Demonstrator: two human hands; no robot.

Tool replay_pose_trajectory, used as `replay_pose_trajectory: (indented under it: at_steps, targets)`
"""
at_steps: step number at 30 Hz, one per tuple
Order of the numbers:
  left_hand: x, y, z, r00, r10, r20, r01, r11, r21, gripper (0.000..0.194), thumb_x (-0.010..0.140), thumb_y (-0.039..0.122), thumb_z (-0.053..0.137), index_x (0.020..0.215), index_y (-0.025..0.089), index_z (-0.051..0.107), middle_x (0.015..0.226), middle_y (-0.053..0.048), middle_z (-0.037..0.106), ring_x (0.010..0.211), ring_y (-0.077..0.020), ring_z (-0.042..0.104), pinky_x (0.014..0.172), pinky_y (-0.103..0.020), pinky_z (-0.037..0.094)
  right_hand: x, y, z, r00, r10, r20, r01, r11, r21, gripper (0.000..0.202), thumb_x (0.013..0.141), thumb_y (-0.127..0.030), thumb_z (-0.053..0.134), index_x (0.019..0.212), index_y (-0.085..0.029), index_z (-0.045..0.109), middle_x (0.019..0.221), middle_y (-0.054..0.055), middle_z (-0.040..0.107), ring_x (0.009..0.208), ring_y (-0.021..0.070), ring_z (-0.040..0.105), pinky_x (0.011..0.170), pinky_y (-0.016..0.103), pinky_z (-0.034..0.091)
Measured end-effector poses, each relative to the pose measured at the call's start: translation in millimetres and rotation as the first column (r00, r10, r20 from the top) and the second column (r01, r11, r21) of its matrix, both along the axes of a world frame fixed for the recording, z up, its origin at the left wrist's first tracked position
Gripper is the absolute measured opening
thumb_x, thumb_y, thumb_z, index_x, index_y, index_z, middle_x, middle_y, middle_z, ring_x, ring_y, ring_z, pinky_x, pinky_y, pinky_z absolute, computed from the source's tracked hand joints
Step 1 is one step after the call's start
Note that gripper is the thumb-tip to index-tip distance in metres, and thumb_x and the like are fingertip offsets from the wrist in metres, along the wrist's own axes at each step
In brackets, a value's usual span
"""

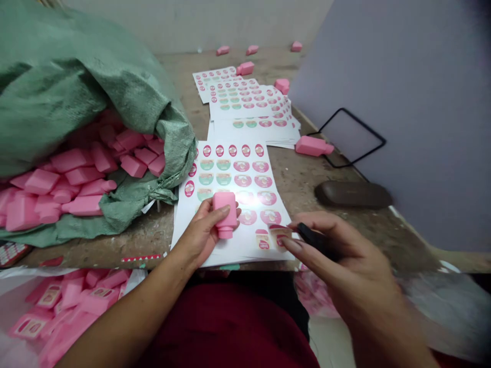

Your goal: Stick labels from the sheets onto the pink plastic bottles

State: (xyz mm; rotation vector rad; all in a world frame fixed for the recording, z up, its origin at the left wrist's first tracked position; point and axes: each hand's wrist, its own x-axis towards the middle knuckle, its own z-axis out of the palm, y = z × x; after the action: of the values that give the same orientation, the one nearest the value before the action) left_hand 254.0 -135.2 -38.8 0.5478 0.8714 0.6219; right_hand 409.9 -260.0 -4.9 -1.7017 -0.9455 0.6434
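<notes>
Bottle (224,212) fore-and-aft, neck (225,233) toward wearer (230,327)

The green sack (126,66) blocks the table's (406,245) left side from the near edge back. Along the right edge a grey panel (402,76), black wire frame (364,124) and brown case (353,194) bar the way. Bare wood runs between case and label sheets (242,189), up to a lying pink bottle (312,146); the right hand (353,255) covers that lane's near end. Gaps among three bottles (252,50) by the far edge look passable, though blur leaves some doubt.
</notes>
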Motion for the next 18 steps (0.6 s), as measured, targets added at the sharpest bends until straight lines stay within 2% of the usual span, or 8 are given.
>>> replay_pose_trajectory:
  at_steps: [2, 5, 7, 9, 13, 18]
  targets:
    - [-1, -4, 3.6, 0.999, -0.025, 0.024, 0.025, 1.0, 0.01, 0.031, 0.081, 0.015, 0.07, 0.11, 0.016, 0.056, 0.107, -0.01, 0.068, 0.093, -0.0206, 0.069, 0.082, -0.033, 0.055, -6, 10, -4.4, 0.998, -0.034, -0.057, 0.036, 0.999, 0.021, 0.015, 0.072, -0.034, 0.077, 0.078, -0.025, 0.066, 0.067, -0.002, 0.063, 0.057, 0.0142, 0.057, 0.049, 0.024, 0.044]
    - [-2, -13, 8.7, 0.994, -0.069, 0.088, 0.067, 0.998, 0.018, 0.031, 0.081, 0.027, 0.073, 0.107, 0.019, 0.057, 0.104, -0.006, 0.067, 0.086, -0.0175, 0.067, 0.079, -0.032, 0.055, -19, 23, -6.3, 0.991, 0.003, -0.135, 0.007, 0.998, 0.069, 0.015, 0.074, -0.032, 0.074, 0.08, -0.024, 0.063, 0.067, -0.003, 0.061, 0.058, 0.0132, 0.055, 0.052, 0.024, 0.045]
    - [-2, -19, 11.6, 0.989, -0.059, 0.136, 0.058, 0.998, 0.009, 0.032, 0.084, 0.039, 0.071, 0.107, 0.02, 0.059, 0.102, -0.005, 0.067, 0.086, -0.0169, 0.065, 0.082, -0.033, 0.055, -27, 30, -5.3, 0.986, 0.023, -0.164, -0.005, 0.994, 0.11, 0.015, 0.074, -0.03, 0.073, 0.083, -0.025, 0.061, 0.07, -0.003, 0.062, 0.061, 0.0136, 0.058, 0.054, 0.024, 0.047]
    - [-1, -25, 14.2, 0.983, -0.024, 0.18, 0.027, 0.999, -0.018, 0.034, 0.086, 0.046, 0.067, 0.109, 0.02, 0.061, 0.105, -0.005, 0.067, 0.095, -0.0196, 0.065, 0.088, -0.035, 0.054, -33, 34, -4.6, 0.981, 0.036, -0.19, -0.007, 0.989, 0.151, 0.019, 0.073, -0.028, 0.072, 0.086, -0.025, 0.059, 0.074, -0.003, 0.065, 0.066, 0.0148, 0.062, 0.057, 0.024, 0.05]
    - [2, -30, 18.0, 0.979, 0.018, 0.202, -0.004, 0.998, -0.068, 0.034, 0.087, 0.048, 0.065, 0.107, 0.021, 0.06, 0.107, -0.007, 0.067, 0.108, -0.0259, 0.063, 0.092, -0.04, 0.053, -38, 37, -8.2, 0.981, 0.046, -0.187, -0.009, 0.981, 0.194, 0.019, 0.075, -0.025, 0.071, 0.089, -0.026, 0.059, 0.078, -0.003, 0.067, 0.07, 0.0148, 0.065, 0.061, 0.024, 0.052]
    - [1, -33, 15.4, 0.984, 0.037, 0.175, -0.033, 0.999, -0.026, 0.032, 0.091, 0.045, 0.06, 0.113, 0.022, 0.059, 0.111, -0.007, 0.066, 0.111, -0.0231, 0.062, 0.095, -0.035, 0.05, -40, 35, -13.1, 0.991, 0.038, -0.127, -0.016, 0.986, 0.168, 0.015, 0.079, -0.025, 0.069, 0.09, -0.026, 0.059, 0.078, -0.003, 0.065, 0.07, 0.014, 0.063, 0.063, 0.024, 0.051]
